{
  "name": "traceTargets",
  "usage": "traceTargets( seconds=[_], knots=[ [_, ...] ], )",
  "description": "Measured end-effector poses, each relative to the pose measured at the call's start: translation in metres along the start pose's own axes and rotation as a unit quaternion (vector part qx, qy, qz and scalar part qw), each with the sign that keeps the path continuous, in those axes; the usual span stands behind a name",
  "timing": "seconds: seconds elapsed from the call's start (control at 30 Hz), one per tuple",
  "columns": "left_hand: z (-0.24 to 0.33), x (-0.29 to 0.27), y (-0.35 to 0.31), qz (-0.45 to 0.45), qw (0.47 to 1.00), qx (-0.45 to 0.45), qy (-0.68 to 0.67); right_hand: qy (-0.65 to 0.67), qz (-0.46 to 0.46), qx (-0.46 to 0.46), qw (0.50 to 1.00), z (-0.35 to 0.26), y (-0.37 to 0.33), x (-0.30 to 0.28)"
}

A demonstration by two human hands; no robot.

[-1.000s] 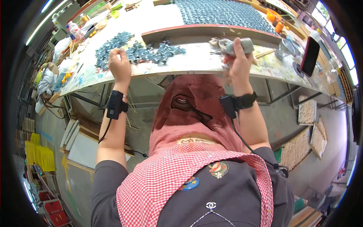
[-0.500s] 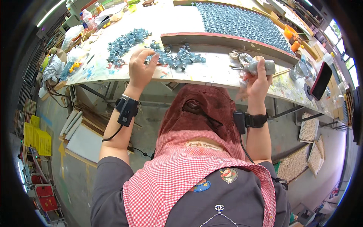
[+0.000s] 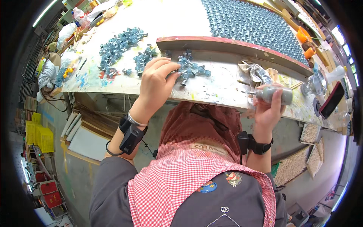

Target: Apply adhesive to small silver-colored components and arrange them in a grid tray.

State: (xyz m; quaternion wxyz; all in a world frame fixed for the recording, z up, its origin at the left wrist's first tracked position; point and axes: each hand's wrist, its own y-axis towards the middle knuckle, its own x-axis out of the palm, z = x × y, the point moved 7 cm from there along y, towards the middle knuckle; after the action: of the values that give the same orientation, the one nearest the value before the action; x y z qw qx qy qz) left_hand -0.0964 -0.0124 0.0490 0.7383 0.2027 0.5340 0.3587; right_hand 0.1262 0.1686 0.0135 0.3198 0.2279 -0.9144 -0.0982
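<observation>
Mid-frame, the left hand (image 3: 155,80) is at small blue-grey flared pieces (image 3: 188,69), grip unclear; centre-right, the right hand (image 3: 267,115) grips a grey cylindrical bottle (image 3: 269,94).

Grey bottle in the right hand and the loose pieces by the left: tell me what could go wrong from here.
The grey bottle, held sideways in the right hand with its narrow tip pointing left, might drip onto the table if it contains liquid.

The left hand is right beside loose blue-grey pieces; a careless sweep could scatter some over the nearby front edge.
</observation>
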Motion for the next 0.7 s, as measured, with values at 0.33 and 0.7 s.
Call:
traceTargets(
  seconds=[0.33,0.7],
  knots=[
    [0.023,-0.001,0.011,0.048,0.989,-0.039,-0.132,-0.082,-0.001,-0.064,0.995,-0.006,-0.006,0.002],
    [0.06,0.073,0.004,-0.123,0.921,-0.134,-0.346,-0.143,-0.026,-0.122,0.982,-0.004,-0.013,-0.009]
  ],
)
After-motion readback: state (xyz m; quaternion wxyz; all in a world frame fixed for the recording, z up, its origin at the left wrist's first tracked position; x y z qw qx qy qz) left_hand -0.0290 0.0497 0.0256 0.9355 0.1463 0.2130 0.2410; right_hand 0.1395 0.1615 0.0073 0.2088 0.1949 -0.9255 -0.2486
